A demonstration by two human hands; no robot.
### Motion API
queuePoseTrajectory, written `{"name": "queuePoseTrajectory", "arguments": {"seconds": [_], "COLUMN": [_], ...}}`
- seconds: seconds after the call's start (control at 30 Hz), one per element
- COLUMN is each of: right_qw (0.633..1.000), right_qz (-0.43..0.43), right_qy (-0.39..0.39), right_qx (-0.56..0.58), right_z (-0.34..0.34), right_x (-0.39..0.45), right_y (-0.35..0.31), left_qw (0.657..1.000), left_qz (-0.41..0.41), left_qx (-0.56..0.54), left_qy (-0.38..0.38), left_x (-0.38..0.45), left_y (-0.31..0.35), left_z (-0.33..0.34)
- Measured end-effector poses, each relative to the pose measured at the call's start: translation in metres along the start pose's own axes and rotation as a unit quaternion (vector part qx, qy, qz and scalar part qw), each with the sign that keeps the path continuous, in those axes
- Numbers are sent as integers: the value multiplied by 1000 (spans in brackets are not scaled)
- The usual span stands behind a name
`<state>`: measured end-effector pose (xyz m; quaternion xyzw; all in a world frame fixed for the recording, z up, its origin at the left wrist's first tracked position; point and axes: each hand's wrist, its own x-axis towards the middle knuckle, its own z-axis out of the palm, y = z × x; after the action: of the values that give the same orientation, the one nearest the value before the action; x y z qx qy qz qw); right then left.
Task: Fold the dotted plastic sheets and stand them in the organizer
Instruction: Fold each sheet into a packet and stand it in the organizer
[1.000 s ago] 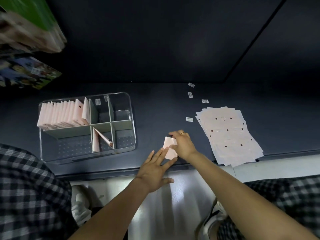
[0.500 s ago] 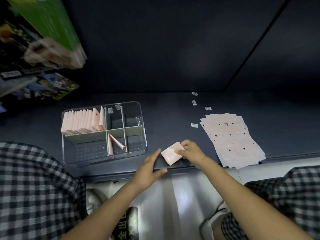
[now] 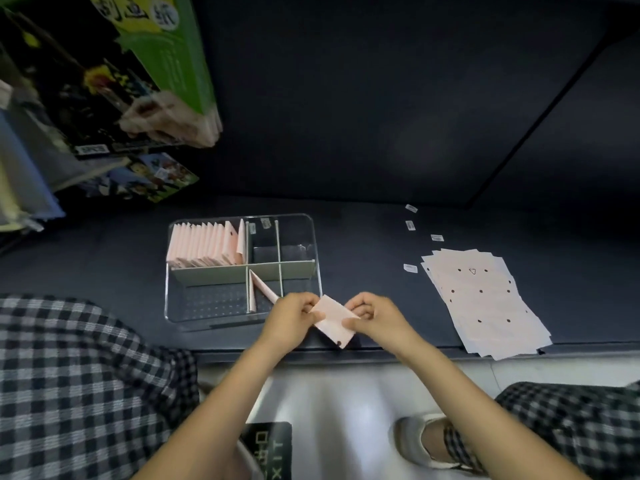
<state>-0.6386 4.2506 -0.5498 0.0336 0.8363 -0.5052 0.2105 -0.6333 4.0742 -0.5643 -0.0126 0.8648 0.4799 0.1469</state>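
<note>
Both the left hand (image 3: 292, 315) and right hand (image 3: 375, 315) pinch a folded dotted sheet (image 3: 333, 325) just beside the organizer (image 3: 313, 237), above the tabletop (image 3: 374, 271) front edge.

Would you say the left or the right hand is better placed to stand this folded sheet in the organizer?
Probably the left hand: it pinches the folded sheet and is right beside the organizer; the right hand holds the far end.
</note>
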Motion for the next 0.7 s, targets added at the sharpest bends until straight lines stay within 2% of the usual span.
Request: {"name": "queuePoseTrajectory", "arguments": {"seconds": [0.07, 0.17, 0.27, 0.33, 0.53, 0.7], "right_qw": [998, 989, 975, 966, 949, 951], "right_qz": [-16, -49, -71, -85, -114, -102], "right_qy": [-22, -10, 55, 98, 170, 141], "right_qx": [-56, -141, -205, -224, -240, -257], "right_z": [10, 28, 41, 49, 75, 94], "right_x": [6, 18, 33, 40, 57, 66], "right_y": [-7, -19, -36, -48, -65, -66], "left_qw": [996, 985, 946, 928, 922, 920], "left_qz": [21, 29, 21, -10, -47, -68], "left_qx": [86, 155, 295, 346, 362, 347], "left_qy": [4, 62, 133, 141, 128, 167], "left_x": [1, 3, 4, 3, 9, 9], "left_y": [-6, -19, -41, -50, -60, -65], "left_z": [-13, -27, -30, -30, -25, -25]}}
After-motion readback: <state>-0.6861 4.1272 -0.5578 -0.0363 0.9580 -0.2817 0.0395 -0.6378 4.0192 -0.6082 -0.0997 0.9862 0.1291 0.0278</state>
